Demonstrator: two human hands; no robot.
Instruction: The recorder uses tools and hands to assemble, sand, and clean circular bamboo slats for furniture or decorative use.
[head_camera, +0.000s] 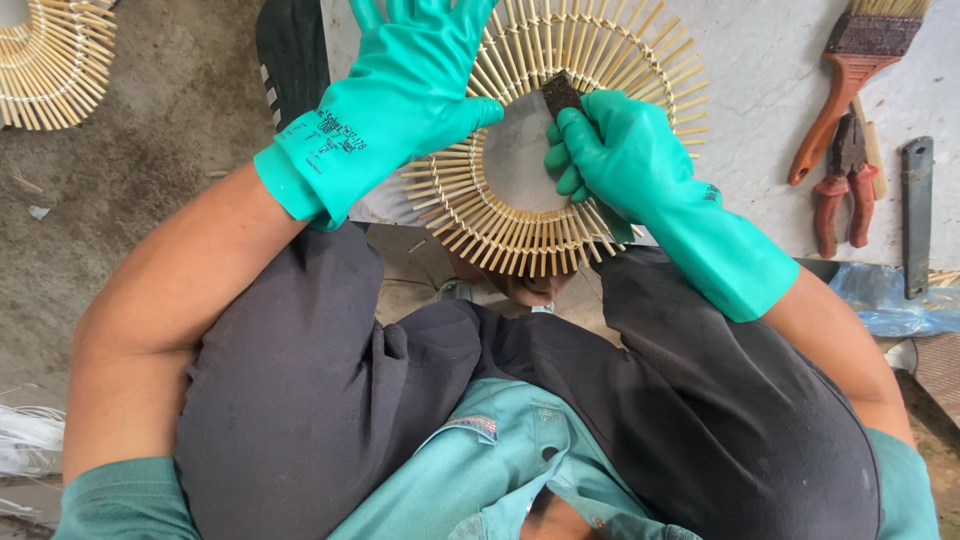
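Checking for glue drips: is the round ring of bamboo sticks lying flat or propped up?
Lying flat. The round ring of bamboo sticks rests on the pale stone slab, steadied by the left gloved hand.

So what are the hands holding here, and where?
Left hand grips the round bamboo-stick ring at its rim; right hand pinches a small dark block by its lower end.

Two bamboo rings: one (560, 190) at twelve o'clock, one (55, 60) at ten o'clock. Two green gloves, left (385, 100) and right (625, 155). One dark block (560, 93) at the centre top. At two o'clock: one brush (850, 70), one pliers (845, 185), one metal bar (917, 215).
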